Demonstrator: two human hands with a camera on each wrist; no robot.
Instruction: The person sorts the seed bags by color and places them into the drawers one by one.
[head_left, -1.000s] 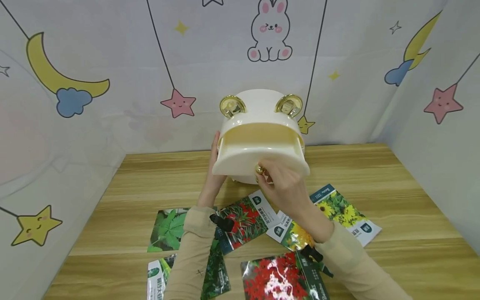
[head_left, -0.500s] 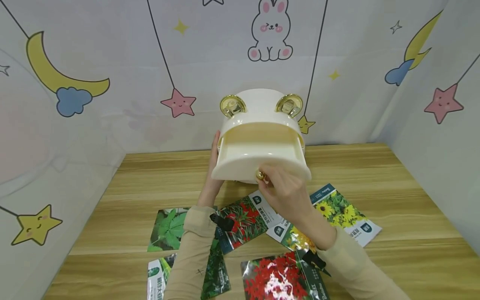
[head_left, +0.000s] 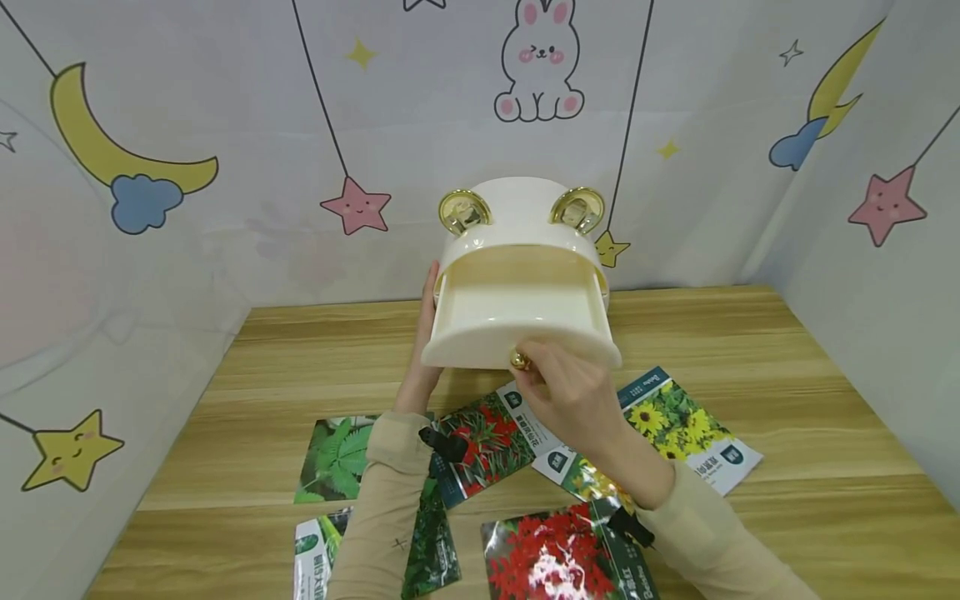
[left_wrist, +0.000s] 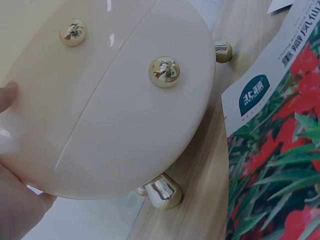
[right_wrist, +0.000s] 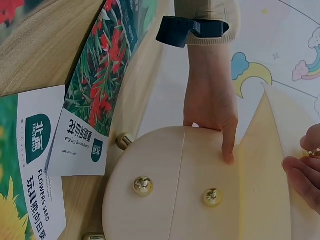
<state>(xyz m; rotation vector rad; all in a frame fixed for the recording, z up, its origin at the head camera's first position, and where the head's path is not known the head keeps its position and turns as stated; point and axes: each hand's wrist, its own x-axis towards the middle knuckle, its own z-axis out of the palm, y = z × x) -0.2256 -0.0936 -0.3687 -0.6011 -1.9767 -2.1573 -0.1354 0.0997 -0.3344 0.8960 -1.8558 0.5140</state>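
Observation:
A cream storage box [head_left: 521,212] with gold ears stands at the back of the table. Its top drawer [head_left: 468,343] is pulled well out, and the part of its inside that shows holds nothing. My right hand [head_left: 573,392] pinches the gold knob [head_left: 519,360] on that drawer's front. Along the box's left side lies my left hand [head_left: 422,354], fingers extended. In the right wrist view, the left thumb [right_wrist: 228,147] rests on the front edge. Two lower gold knobs show in the left wrist view, an upper knob [left_wrist: 73,32] and a lower knob [left_wrist: 164,71].
Several seed packets lie before the box: a red-flower packet [head_left: 487,446] between my forearms, a yellow-flower packet [head_left: 686,425] on the right, a green-leaf packet [head_left: 333,458] on the left and a glossy red packet [head_left: 555,554] nearest me. A printed cloth [head_left: 262,167] hangs behind.
My right hand has drawn the top drawer further out toward me, so more of its floor shows. The left hand and the box have stayed in place.

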